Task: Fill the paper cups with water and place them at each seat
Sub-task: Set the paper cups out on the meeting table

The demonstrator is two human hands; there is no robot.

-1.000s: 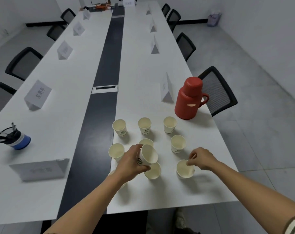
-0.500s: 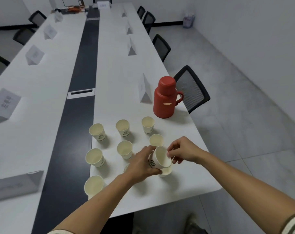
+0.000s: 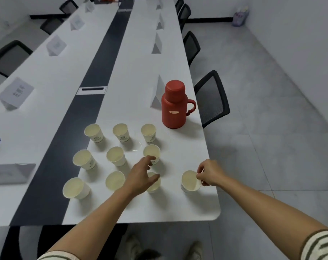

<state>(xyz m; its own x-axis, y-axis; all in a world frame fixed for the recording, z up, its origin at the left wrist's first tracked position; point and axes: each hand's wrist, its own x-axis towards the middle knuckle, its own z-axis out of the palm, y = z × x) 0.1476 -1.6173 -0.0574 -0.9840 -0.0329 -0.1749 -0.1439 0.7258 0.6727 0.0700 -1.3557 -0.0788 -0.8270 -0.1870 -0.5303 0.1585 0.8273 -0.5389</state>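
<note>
Cup near right edge of counter, right hand fingers pinching its rim. Left hand fingers loose, spread over other cups, holding nothing far as we see. We reckon empty paper: light, squashy, tips easy, so grip mid-wall gently. Flask further back looks heavy, use handle. Name card just beside it, cups crowd pouring path.

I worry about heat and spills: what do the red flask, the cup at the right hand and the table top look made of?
The red flask: probably plastic, matte; even colour, dull sheen, moulded handle. The cup pinched by the right hand: thin paper, matte off-white, thin wall. The table top: smooth white laminate or the like, semi-matte with soft shadows; its core is hidden.
</note>
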